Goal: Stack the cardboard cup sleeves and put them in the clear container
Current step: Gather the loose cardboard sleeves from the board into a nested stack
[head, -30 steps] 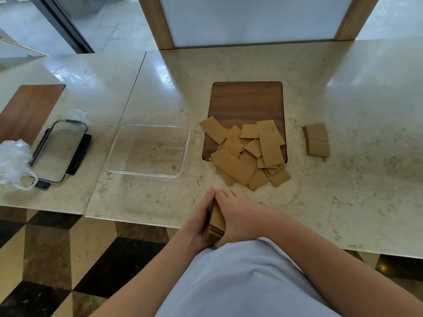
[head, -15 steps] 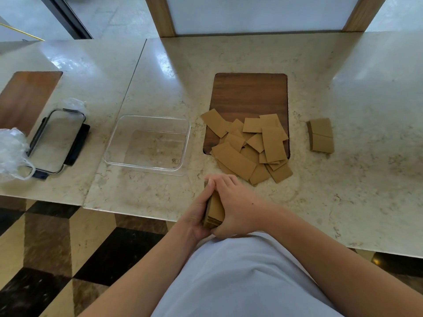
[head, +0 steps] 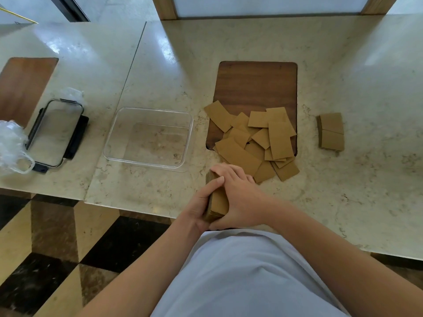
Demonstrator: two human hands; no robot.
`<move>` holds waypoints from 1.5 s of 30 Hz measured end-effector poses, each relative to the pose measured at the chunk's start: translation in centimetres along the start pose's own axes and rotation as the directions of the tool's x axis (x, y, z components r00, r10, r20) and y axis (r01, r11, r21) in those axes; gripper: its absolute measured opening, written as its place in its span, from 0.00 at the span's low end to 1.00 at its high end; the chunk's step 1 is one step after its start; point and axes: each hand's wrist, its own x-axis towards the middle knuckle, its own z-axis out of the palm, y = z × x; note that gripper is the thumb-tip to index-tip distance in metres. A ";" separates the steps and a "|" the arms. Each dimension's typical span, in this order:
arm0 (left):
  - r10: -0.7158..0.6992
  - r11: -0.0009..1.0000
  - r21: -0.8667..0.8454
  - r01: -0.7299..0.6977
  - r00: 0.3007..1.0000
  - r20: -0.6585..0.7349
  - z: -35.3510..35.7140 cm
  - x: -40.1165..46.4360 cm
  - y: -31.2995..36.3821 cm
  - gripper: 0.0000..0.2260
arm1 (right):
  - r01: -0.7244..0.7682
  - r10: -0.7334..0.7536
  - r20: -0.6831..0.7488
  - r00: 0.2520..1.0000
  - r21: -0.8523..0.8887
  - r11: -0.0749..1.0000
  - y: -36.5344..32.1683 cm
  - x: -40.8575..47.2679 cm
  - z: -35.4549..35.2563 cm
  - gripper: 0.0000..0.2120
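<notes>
A stack of brown cardboard sleeves stands on edge at the counter's near edge, squeezed between both hands. My left hand grips its left side, thumb on top. My right hand wraps its right side, fingers over the far end. A loose pile of sleeves lies just beyond, partly on a wooden inlay. A small neat stack sits to the right. The clear container stands empty left of the pile.
The container's lid with black clips lies far left, beside crumpled clear plastic. A second wooden inlay is at the left edge. The marble counter ends close to my body; a checkered floor lies below.
Both hands have carried the held stack a little forward over the counter, toward the loose pile. The view has shifted slightly.
</notes>
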 end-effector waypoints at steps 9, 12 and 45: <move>0.011 0.994 -0.109 -0.016 0.999 -0.045 -0.3 0.4 1.0 0.17 | -0.511 0.420 -0.451 0.788 -0.098 0.854 7.4 5.6 -1.8 0.29; -0.023 0.993 -0.116 0.009 0.993 -0.119 -0.6 0.5 1.0 0.31 | -0.512 0.389 -0.409 0.825 -0.254 0.821 8.4 5.8 -0.7 0.28; 0.260 0.941 0.277 -0.193 0.939 -0.226 2.1 -0.7 -0.2 0.28 | -0.161 0.129 -0.207 0.970 -0.144 0.976 -1.9 -2.8 -0.5 0.19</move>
